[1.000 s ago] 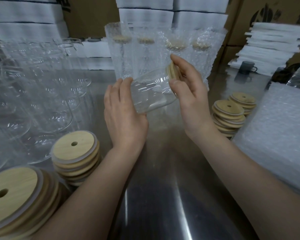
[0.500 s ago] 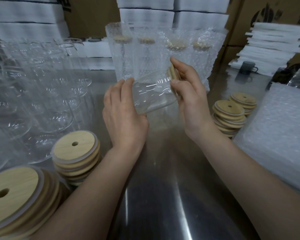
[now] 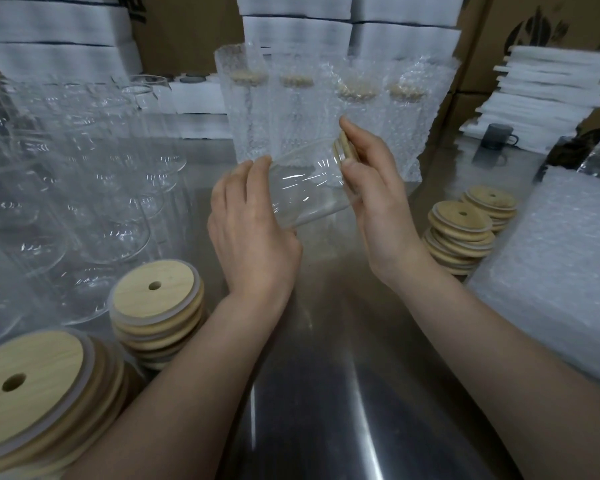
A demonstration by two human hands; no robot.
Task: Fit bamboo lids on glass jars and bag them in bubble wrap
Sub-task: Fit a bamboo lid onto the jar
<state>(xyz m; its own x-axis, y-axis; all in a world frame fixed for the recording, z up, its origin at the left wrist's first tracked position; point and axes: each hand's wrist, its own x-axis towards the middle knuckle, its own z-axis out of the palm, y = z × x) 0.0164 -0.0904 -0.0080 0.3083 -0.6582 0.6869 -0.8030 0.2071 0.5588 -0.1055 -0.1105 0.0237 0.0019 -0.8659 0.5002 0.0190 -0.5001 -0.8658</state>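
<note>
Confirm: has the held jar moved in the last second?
No, not noticeably. The glass jar, between left hand and right hand, overlaps the row of bagged jars at the same spot as before.

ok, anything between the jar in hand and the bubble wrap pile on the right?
Two lid stacks stand on the table between the glass jar and the bubble wrap pile, right by the pile's edge. They're low and the jar looks to be held higher, so it should pass over them.
</note>
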